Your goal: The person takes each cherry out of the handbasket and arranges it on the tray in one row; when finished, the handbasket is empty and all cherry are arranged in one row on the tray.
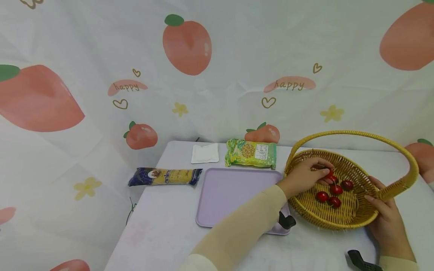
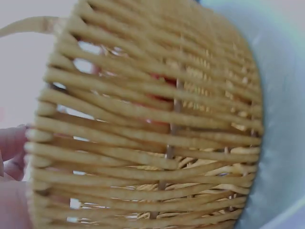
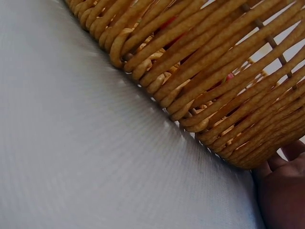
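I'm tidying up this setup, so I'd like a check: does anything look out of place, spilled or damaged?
One thing: the blue-and-yellow packet juts past the left edge of the table, so it looks askew. The visible cherries are inside the basket; no spill or damage shows.

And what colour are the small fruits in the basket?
The fruits are glossy red; the head view shows them best.
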A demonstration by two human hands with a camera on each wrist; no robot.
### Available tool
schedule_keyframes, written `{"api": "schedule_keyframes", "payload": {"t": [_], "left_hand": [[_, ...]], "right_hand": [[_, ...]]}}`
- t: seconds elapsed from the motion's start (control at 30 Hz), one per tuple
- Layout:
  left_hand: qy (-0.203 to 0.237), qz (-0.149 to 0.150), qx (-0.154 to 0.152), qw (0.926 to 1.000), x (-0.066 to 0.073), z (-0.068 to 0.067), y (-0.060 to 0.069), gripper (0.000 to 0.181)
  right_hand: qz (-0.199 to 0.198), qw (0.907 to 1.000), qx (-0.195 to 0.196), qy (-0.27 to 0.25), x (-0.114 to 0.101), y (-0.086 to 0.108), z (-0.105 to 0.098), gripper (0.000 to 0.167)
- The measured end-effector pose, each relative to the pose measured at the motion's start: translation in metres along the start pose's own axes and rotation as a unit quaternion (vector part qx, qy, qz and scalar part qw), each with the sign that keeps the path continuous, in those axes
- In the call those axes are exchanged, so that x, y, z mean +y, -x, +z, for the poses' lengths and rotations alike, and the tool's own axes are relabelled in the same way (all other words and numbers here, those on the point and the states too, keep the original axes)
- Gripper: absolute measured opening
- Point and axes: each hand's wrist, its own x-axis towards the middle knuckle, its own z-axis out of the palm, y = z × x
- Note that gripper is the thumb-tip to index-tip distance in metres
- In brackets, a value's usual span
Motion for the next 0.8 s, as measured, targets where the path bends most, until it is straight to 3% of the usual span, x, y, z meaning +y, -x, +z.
{"api": "schedule_keyframes", "payload": {"t": [0.1, 0.27, 0.33, 0.5, 0.57, 0.63, 0.8], "left_hand": [[0.076, 0.009, -0.017, 0.9969, 0.002, -0.006, 0.013, 0.017], [0.031, 0.039, -0.019, 0.9986, 0.010, -0.024, 0.035, 0.024], [0.038, 0.046, -0.027, 0.9979, 0.012, -0.032, 0.043, 0.026], [0.145, 0.040, -0.062, 0.9867, 0.013, -0.050, 0.063, 0.028], [0.158, 0.034, -0.064, 0.9847, 0.012, -0.055, 0.071, 0.027], [0.149, 0.031, -0.057, 0.9868, 0.010, -0.060, 0.079, 0.027], [0.068, 0.042, -0.017, 0.9967, 0.000, -0.075, 0.099, 0.028]], "right_hand": [[0.002, 1.0000, 0.000, -0.003, 0.000, 0.000, 0.000, 0.062], [0.007, 1.0000, 0.003, -0.006, 0.000, -0.001, -0.002, 0.061], [0.006, 1.0000, 0.003, -0.005, 0.000, -0.001, -0.003, 0.061], [0.000, 1.0000, 0.005, -0.002, 0.001, -0.001, -0.004, 0.061], [-0.003, 1.0000, 0.007, -0.001, 0.001, 0.000, -0.004, 0.061], [-0.007, 0.9999, 0.007, 0.001, 0.002, -0.001, -0.004, 0.061], [0.000, 0.9999, 0.006, 0.009, 0.003, -0.001, -0.003, 0.061]]}}
